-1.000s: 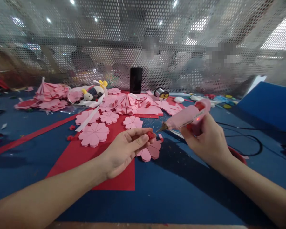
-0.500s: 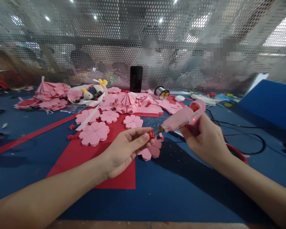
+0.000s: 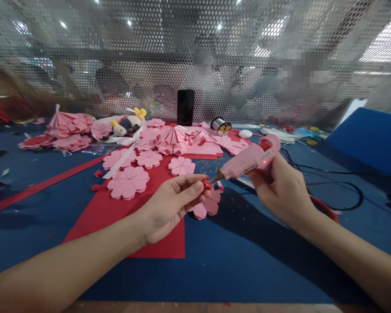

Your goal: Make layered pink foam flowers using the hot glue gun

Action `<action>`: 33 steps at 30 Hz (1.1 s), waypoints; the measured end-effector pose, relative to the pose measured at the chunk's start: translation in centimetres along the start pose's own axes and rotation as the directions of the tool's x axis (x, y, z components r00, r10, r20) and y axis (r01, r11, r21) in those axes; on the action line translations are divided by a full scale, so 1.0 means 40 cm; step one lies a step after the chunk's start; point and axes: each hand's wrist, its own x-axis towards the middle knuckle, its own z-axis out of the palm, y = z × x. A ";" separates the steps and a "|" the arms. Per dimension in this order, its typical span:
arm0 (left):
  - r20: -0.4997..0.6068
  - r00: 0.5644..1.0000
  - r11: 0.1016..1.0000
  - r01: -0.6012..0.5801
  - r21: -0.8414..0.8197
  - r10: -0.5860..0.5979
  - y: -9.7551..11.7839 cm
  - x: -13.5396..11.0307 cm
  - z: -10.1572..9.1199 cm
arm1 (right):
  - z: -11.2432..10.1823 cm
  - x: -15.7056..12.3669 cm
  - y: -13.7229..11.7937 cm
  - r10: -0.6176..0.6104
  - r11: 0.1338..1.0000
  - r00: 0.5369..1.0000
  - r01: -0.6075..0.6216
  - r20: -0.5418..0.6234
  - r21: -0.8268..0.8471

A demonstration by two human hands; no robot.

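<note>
Between the thumb and fingers of my left hand [image 3: 179, 198] is a small folded red paper piece [image 3: 207, 184]. My right hand [image 3: 283, 187] is wrapped round a pink glue gun [image 3: 247, 160] with a lit red light. Its nozzle points left and meets the red piece, or nearly so. Below my left fingertips lies a pink paper flower [image 3: 209, 205], partly hidden by the hand. More flat pink flowers [image 3: 129, 181] rest to the left on a red paper sheet [image 3: 143, 248], with small red pieces [image 3: 96, 188] beside them.
Folded pink paper shapes [image 3: 174, 141] are heaped at the back, near a phone [image 3: 185, 108] standing upright and a wire spool [image 3: 221, 126]. A stuffed toy [image 3: 127, 126] lies back left. Black cables [image 3: 339, 184] and a blue board [image 3: 369, 139] are at right. Behind stands a perforated metal screen [image 3: 143, 56].
Almost nothing differs. The glue gun has shifted very slightly, its nozzle staying at the red piece in my left fingers.
</note>
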 end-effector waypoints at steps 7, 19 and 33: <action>0.010 1.000 1.000 0.003 -0.004 -0.003 0.000 0.001 0.000 | 0.000 0.002 0.002 -0.010 1.000 1.000 0.010 -0.004 0.002; 0.020 1.000 1.000 -0.004 -0.026 0.005 0.000 0.000 -0.003 | 0.009 0.006 -0.014 0.050 0.998 0.998 -0.051 -0.021 -0.027; -0.108 0.990 0.992 -0.074 0.101 0.085 -0.005 0.010 -0.013 | -0.007 -0.018 0.023 -0.352 0.871 0.910 0.233 -0.218 -0.432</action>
